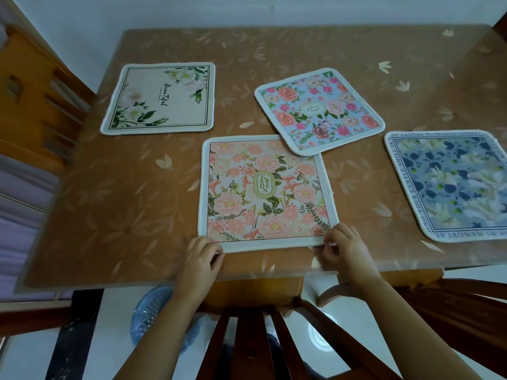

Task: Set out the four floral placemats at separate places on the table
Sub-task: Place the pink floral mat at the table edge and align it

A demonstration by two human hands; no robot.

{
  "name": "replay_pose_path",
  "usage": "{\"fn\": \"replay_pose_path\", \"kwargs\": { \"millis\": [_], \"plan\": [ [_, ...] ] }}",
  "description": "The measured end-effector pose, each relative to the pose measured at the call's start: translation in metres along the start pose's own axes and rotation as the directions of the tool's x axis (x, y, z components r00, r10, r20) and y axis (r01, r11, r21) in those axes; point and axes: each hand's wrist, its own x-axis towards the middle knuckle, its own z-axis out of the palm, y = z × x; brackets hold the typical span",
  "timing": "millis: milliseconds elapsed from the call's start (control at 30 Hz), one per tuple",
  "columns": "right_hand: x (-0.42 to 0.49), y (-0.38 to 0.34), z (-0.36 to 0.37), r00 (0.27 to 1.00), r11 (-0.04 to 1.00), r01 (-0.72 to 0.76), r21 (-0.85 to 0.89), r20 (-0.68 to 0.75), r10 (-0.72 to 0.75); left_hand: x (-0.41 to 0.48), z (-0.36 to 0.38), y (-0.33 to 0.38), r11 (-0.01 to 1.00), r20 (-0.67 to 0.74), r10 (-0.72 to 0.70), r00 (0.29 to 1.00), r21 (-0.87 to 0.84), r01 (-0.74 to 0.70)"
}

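Observation:
Four floral placemats lie on the brown table (115, 209). The peach "Garden" placemat (264, 192) sits nearest me at the middle front. My left hand (201, 255) pinches its near left corner and my right hand (344, 246) pinches its near right corner. A light blue placemat with pink roses (319, 111) lies turned at an angle behind it, its near corner overlapping the Garden mat's far right corner. The cream "Beautiful" placemat (159, 98) lies at the far left. A blue-grey placemat with lettering round its border (452, 185) lies at the right.
A wooden chair back (274, 333) stands between me and the table's front edge. Another wooden chair (35, 100) is at the left side. A blue plastic basket (153, 316) sits on the floor under the table. A white wall runs behind the table.

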Motion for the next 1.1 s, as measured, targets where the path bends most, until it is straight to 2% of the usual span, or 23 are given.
{"fn": "replay_pose_path", "kwargs": {
  "millis": [1100],
  "plan": [
    [-0.0037,-0.0022,0.0012,0.997,0.997,0.064,-0.05,0.039,-0.062,0.0026,-0.0061,0.0001,0.999,0.057,-0.014,0.998,0.033,0.012]
  ]
}}
